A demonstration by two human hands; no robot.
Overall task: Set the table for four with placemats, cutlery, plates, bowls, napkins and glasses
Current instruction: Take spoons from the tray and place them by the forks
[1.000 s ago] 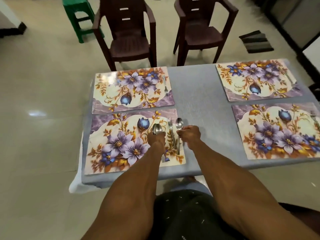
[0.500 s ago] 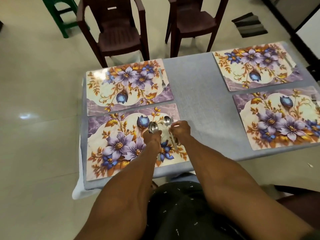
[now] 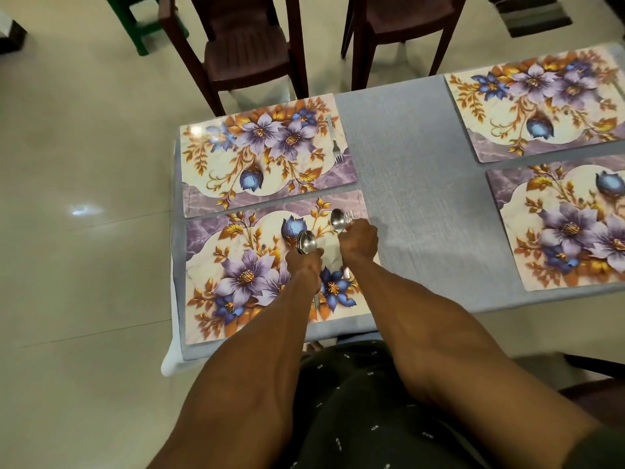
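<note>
Several floral placemats lie on the grey table (image 3: 422, 198). My hands are over the near left placemat (image 3: 236, 279). My left hand (image 3: 304, 264) grips a stack of spoons (image 3: 306, 242), bowls pointing away from me. My right hand (image 3: 359, 240) holds a single spoon (image 3: 337, 220) by its handle at the mat's right side, just beside a fork (image 3: 350, 216) whose tines show past my fingers. Another fork (image 3: 334, 140) lies on the right edge of the far left placemat (image 3: 263, 154).
Two more placemats (image 3: 541, 103) (image 3: 568, 225) lie on the right of the table. Two dark brown chairs (image 3: 243, 45) (image 3: 402, 22) stand at the far side, a green stool (image 3: 135, 15) beyond them. A striped mat (image 3: 531, 15) lies on the floor.
My right hand has moved the single spoon left, from right of the fork to beside it on the mat. My left hand keeps its grip on the spoons. The camera has tilted closer.
</note>
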